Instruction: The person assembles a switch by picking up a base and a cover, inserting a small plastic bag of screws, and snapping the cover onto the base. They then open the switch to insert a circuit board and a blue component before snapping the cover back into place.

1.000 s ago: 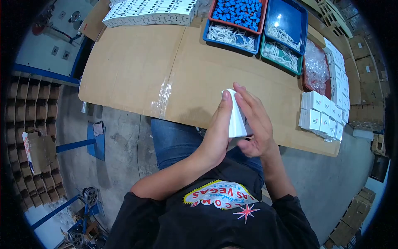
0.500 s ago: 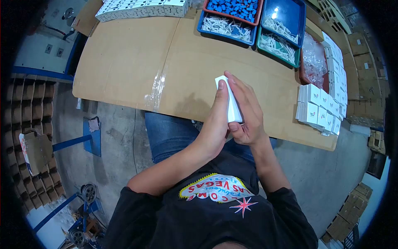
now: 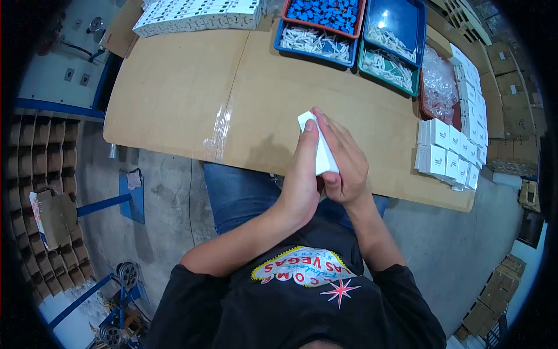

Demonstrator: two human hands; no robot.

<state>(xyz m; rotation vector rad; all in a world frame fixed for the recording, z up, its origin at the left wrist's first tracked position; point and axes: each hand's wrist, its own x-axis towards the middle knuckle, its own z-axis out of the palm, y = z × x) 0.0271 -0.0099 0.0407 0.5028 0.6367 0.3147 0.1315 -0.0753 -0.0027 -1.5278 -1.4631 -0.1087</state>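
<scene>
A small white box (image 3: 323, 152), folded card by its look, is pressed between my two hands above the front edge of the cardboard-covered table (image 3: 174, 93). My left hand (image 3: 302, 168) grips it from the left, thumb lying along its upper part. From the other side my right hand (image 3: 347, 160) closes on it, palm and fingers along the right face and thumb near the lower end. The box is tilted, with its top end leaning left. Its far faces and several fingertips are hidden.
Trays at the back hold blue pieces (image 3: 322, 14) and white stick-like pieces (image 3: 314, 42). A blue tray (image 3: 395, 23) overlaps a green tray (image 3: 388, 75). Clear plastic bags (image 3: 439, 84) fill a red tray. Stacked white boxes (image 3: 446, 152) stand right; more white boxes (image 3: 197, 14) line the back left.
Both hands and the white box have shifted slightly down and left in the view. The grip looks the same. The camera view has moved a little too.
</scene>
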